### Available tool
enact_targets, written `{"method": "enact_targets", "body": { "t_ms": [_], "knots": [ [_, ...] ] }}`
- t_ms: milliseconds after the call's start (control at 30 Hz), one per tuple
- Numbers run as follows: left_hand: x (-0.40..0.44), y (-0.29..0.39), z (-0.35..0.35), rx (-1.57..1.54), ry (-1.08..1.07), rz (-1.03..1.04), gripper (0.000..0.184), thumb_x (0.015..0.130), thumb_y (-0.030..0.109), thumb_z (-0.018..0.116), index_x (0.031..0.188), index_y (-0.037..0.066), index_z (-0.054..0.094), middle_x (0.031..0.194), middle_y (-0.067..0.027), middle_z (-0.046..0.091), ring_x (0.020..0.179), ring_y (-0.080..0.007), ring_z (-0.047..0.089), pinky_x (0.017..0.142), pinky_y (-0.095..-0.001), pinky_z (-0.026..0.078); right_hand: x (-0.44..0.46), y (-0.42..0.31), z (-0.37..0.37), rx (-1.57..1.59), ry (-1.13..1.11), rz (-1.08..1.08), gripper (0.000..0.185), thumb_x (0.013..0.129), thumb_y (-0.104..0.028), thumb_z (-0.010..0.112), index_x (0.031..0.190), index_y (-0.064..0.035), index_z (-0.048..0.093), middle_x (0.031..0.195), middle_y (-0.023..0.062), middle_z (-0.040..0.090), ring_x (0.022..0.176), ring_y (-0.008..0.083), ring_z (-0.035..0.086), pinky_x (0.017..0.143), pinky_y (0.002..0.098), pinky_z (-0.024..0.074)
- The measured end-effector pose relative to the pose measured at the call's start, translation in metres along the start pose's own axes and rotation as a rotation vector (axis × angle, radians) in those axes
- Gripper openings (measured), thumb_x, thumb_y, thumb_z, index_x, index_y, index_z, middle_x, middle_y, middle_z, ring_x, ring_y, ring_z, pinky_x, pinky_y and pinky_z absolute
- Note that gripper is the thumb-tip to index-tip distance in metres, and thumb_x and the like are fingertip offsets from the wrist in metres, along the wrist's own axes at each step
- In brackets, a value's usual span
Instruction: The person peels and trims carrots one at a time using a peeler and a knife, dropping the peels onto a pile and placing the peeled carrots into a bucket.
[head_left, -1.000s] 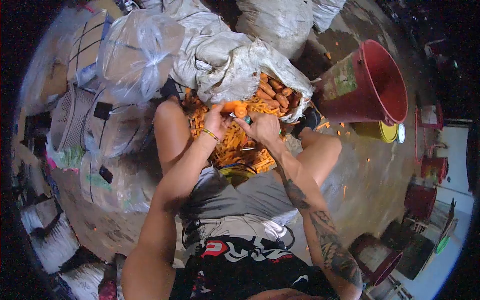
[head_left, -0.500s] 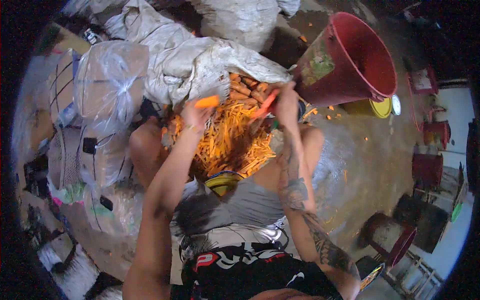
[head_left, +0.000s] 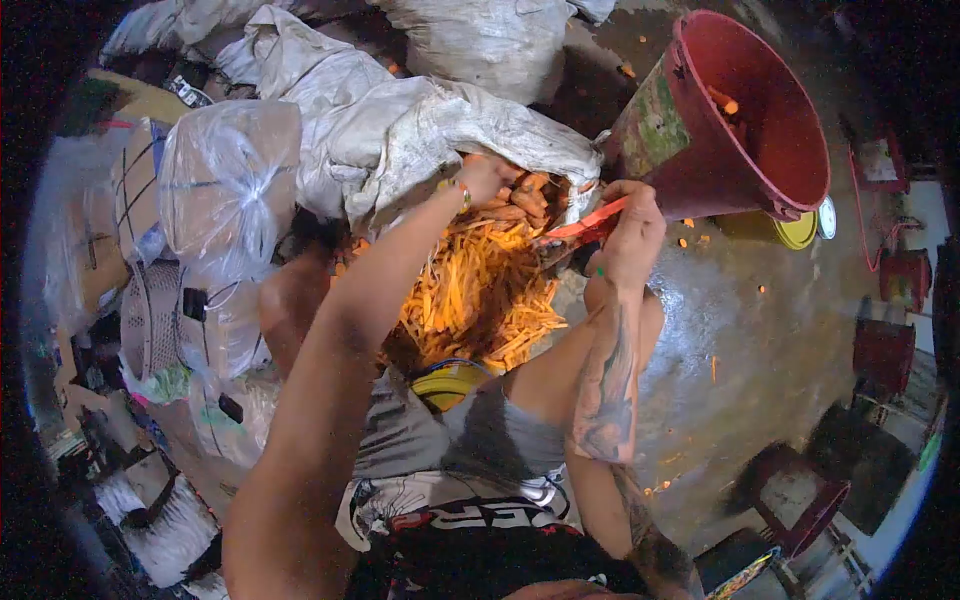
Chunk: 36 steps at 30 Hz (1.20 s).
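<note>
My left hand (head_left: 487, 178) reaches in among the unpeeled carrots (head_left: 530, 198) at the mouth of a white woven sack (head_left: 390, 130). Its fingertips are partly hidden there, so I cannot tell whether they grip a carrot. My right hand (head_left: 635, 230) is closed around a red peeler (head_left: 592, 222), which points left over the heap. Between my knees lies a big pile of orange carrot peelings (head_left: 465, 280). The yellow rim of a container (head_left: 445, 385) shows below the pile, near my shorts.
A tall red bucket (head_left: 650, 130) with carrots inside stands tilted at upper right. Behind it sits a yellow tin (head_left: 795, 230). Plastic-wrapped boxes (head_left: 230, 180) are stacked at left. Scattered orange bits lie on the wet floor (head_left: 700, 330). More red buckets (head_left: 800, 500) stand at far right.
My left hand held an orange carrot piece; that piece has left it, and the hand has moved right to the unpeeled carrots. My right hand, with the peeler, has shifted right and down.
</note>
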<state>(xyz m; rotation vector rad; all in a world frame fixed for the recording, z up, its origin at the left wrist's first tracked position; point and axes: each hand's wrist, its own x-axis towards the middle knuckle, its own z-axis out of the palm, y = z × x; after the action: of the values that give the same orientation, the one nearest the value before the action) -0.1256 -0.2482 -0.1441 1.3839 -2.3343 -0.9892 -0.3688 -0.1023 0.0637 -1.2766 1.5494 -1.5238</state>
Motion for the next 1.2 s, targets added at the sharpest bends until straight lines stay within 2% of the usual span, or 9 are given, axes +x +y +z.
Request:
{"method": "enact_targets", "body": {
  "t_ms": [67,167,267,533,633,767,967,1167,1200],
  "knots": [
    [-0.015,-0.047,0.042,0.272,-0.022,0.001,0.035,0.095,0.030,0.063,0.125,0.012,0.060,0.105,-0.0093,0.067,0.097,-0.0231,0.064,0.080,-0.0403,0.053,0.003,-0.015,0.006,-0.123,-0.024,-0.027,0.052,0.102,-0.049,0.050,0.095,-0.0001,0.066,0.069,0.0079,0.062,0.061,0.0157,0.053,0.057,0.0350,0.0437],
    [-0.057,-0.068,0.085,0.698,-0.138,-0.176,0.049,0.093,0.028,0.064,0.138,0.017,0.051,0.133,-0.0087,0.057,0.121,-0.0269,0.054,0.087,-0.0452,0.051,0.005,-0.030,0.011,-0.369,-0.128,0.083,0.055,0.097,-0.055,0.056,0.099,-0.0005,0.067,0.068,0.0175,0.065,0.063,0.0333,0.064,0.061,0.0428,0.0485],
    [-0.055,-0.037,0.073,0.709,-0.371,-0.423,0.064,0.090,0.033,0.066,0.148,0.021,0.042,0.153,-0.0034,0.041,0.140,-0.0306,0.035,0.095,-0.0494,0.048,0.009,-0.036,0.012,-0.513,-0.260,0.115,0.062,0.096,-0.062,0.052,0.106,-0.0030,0.068,0.074,0.0239,0.067,0.076,0.0465,0.067,0.067,0.0504,0.0511],
    [-0.074,-0.038,0.064,0.628,-0.262,-0.463,0.073,0.090,0.036,0.064,0.153,0.014,0.033,0.146,-0.0100,0.050,0.131,-0.0358,0.047,0.101,-0.0504,0.046,0.009,-0.044,0.023,-0.544,-0.376,0.136,0.065,0.097,-0.062,0.049,0.116,-0.0022,0.066,0.077,0.0272,0.067,0.080,0.0474,0.068,0.072,0.0529,0.0519],
    [-0.067,-0.055,0.084,0.521,-0.214,-0.315,0.071,0.092,0.032,0.063,0.152,0.009,0.032,0.141,-0.0124,0.054,0.131,-0.0370,0.047,0.099,-0.0490,0.047,0.004,-0.047,0.026,-0.558,-0.380,0.146,0.063,0.097,-0.060,0.049,0.116,-0.0013,0.065,0.078,0.0277,0.068,0.081,0.0484,0.067,0.072,0.0532,0.0515],
    [-0.046,-0.036,0.095,0.359,-0.081,-0.506,0.067,0.092,0.022,0.063,0.149,0.007,0.033,0.128,-0.0157,0.063,0.125,-0.0389,0.053,0.096,-0.0482,0.049,0.002,-0.043,0.028,-0.581,-0.375,0.111,0.062,0.098,-0.059,0.048,0.114,-0.0005,0.064,0.079,0.0288,0.067,0.082,0.0493,0.066,0.073,0.0547,0.0509],
    [-0.039,-0.015,0.066,0.221,-0.225,-0.539,0.053,0.091,0.027,0.065,0.135,0.001,0.052,0.114,-0.0240,0.068,0.105,-0.0400,0.066,0.086,-0.0470,0.054,0.008,-0.040,0.029,-0.642,-0.422,0.202,0.062,0.098,-0.058,0.048,0.114,-0.0004,0.063,0.085,0.0309,0.068,0.087,0.0492,0.066,0.076,0.0556,0.0510],
    [-0.110,-0.035,0.063,-1.098,0.105,-0.531,0.055,0.089,0.045,0.064,0.119,-0.001,0.064,0.108,-0.0166,0.071,0.095,-0.0241,0.071,0.080,-0.0387,0.056,0.005,-0.043,0.033,-0.679,-0.486,0.165,0.060,0.098,-0.057,0.050,0.116,-0.0006,0.061,0.087,0.0308,0.068,0.089,0.0492,0.066,0.079,0.0557,0.0514],
    [-0.121,-0.025,0.051,-1.321,0.067,-0.552,0.048,0.091,0.036,0.060,0.121,-0.001,0.064,0.111,-0.0146,0.070,0.095,-0.0237,0.070,0.081,-0.0377,0.056,0.003,-0.042,0.035,-0.686,-0.498,0.143,0.060,0.098,-0.057,0.050,0.116,-0.0004,0.061,0.087,0.0306,0.069,0.089,0.0492,0.066,0.079,0.0556,0.0514]
  ]
}}
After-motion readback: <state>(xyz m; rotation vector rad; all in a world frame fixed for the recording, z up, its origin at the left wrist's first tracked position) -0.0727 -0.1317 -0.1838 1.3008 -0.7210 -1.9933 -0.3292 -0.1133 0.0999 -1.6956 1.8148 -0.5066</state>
